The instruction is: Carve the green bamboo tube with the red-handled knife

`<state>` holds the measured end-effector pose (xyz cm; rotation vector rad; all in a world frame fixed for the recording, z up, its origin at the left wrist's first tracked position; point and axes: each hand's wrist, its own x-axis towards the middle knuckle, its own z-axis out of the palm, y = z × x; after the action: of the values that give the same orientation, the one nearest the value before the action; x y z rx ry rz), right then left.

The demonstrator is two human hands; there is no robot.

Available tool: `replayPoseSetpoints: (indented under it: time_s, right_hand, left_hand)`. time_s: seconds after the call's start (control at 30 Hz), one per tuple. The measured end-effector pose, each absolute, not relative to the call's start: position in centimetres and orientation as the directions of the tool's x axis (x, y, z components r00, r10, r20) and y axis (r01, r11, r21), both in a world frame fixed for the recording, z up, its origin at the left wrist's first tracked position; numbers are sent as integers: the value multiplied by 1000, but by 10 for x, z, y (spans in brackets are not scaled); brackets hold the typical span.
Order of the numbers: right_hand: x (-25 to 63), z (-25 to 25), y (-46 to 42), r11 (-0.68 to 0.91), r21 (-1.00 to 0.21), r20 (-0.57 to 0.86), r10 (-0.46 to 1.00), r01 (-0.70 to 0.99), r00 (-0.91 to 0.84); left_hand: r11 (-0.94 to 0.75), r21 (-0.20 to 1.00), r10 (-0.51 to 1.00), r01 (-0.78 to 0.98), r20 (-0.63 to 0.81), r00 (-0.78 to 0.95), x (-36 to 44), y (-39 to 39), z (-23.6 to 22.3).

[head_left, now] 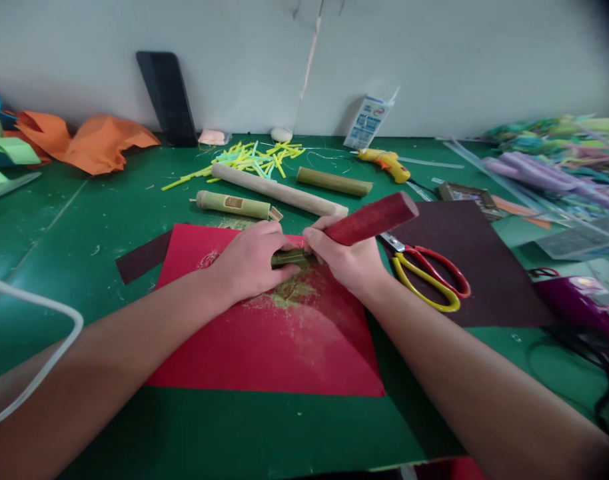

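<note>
My left hand [254, 260] is closed around a short piece of green bamboo [290, 258], pressing it down on a sheet of red paper [254, 363]. My right hand [352, 261] grips a tool with a thick red wooden handle [374, 219], at the bamboo's right end; the tool's working end is hidden by my fingers. Pale bamboo dust [294, 290] is scattered over the paper below both hands. Just beyond my left hand lies a bamboo tube [234, 205] with a rectangular opening cut in it.
A pale wooden rod [279, 189] and another bamboo length [334, 181] lie behind my hands. Scissors [429, 277] rest on dark paper [499, 280] at right. Farther back are yellow strips [254, 160], a yellow glue gun [387, 163] and a leaning phone [167, 97]. A white cable [49, 303] crosses at left.
</note>
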<state>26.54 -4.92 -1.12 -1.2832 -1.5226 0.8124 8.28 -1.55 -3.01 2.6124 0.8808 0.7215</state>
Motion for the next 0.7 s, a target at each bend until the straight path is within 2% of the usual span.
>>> replayPoseSetpoints:
  time_s: [0.47, 0.6, 0.7]
  right_hand:
    - [265, -13, -46, 222, -906, 235, 972, 360, -6]
    - [265, -16, -42, 288, -862, 335, 941, 417, 42]
    - [268, -15, -42, 263, -898, 305, 950, 354, 69]
  left_hand:
    - [-783, 404, 614, 473, 381, 691, 83, -14, -33]
    - [-779, 405, 619, 479, 375, 689, 82, -14, -32]
    - [-774, 401, 625, 490, 363, 691, 82, -15, -31]
